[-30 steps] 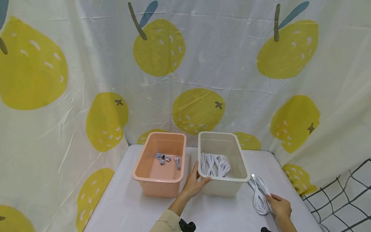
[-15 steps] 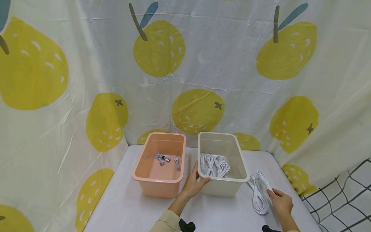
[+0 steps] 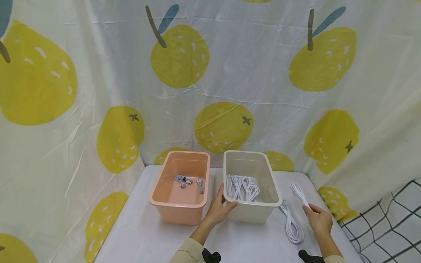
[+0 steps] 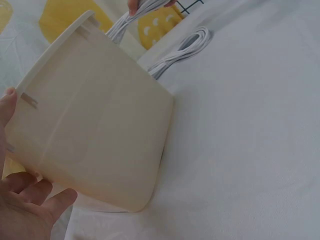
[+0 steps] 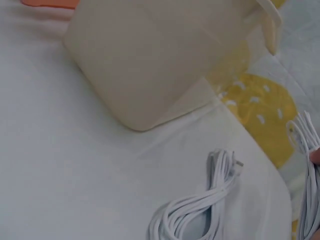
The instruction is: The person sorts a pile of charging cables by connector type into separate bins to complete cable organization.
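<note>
My left hand (image 3: 216,210) holds the near left corner of a cream plastic bin (image 3: 253,212), its thumb at the front rim and its fingers along the side. Inside that bin lie several coiled white cables (image 3: 242,187). To the right of it, my right hand (image 3: 319,221) pinches a bundled white cable (image 3: 298,192), raised off the table; the right wrist view shows its loops (image 5: 310,175) at the right edge. Another coiled white cable (image 3: 292,227) lies on the table between the bin and my right hand, with a plug end (image 5: 235,165) visible.
A peach bin (image 3: 179,213) stands left of the cream one, with short grey cables (image 3: 182,180) inside. Both bins sit on a white-covered table (image 3: 138,233). A fruit-print curtain (image 3: 269,120) hangs behind, and a dark wire grid (image 3: 385,223) is at the right.
My right hand has lifted one bundled cable up and away from the other coil, which stays on the table. The left hand keeps its place on the cream bin.
</note>
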{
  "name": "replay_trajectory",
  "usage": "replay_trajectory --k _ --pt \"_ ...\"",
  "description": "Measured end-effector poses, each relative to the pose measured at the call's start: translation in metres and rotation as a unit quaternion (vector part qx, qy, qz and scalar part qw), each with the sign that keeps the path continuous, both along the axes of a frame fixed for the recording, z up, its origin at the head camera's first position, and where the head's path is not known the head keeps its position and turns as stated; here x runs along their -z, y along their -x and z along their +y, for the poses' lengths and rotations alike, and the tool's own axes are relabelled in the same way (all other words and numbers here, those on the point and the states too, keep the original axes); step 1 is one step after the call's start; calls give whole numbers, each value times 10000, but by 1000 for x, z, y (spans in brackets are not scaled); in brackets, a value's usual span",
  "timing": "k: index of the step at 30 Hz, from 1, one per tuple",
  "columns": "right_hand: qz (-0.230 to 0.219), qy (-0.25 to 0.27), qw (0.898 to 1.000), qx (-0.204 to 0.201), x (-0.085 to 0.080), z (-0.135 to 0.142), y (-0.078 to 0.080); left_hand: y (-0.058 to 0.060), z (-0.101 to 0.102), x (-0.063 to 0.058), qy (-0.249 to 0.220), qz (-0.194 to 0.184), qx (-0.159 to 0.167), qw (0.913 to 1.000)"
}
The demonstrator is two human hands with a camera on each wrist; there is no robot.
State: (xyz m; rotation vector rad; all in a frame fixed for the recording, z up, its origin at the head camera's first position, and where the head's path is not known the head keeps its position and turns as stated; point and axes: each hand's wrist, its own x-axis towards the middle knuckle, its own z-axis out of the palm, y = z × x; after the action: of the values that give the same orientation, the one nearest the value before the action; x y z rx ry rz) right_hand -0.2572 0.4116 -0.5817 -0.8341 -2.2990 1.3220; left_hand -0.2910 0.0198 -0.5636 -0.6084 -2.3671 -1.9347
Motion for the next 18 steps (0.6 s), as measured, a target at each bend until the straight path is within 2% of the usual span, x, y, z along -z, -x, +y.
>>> replay_trajectory --k 7,18 --pt "82 -63 9997 -206 -16 -2 3 -1 0 1 11 30 30 10000" --pt "161 -191 9985 -491 -33 -7 5 1 1 2 111 -177 -23 9998"
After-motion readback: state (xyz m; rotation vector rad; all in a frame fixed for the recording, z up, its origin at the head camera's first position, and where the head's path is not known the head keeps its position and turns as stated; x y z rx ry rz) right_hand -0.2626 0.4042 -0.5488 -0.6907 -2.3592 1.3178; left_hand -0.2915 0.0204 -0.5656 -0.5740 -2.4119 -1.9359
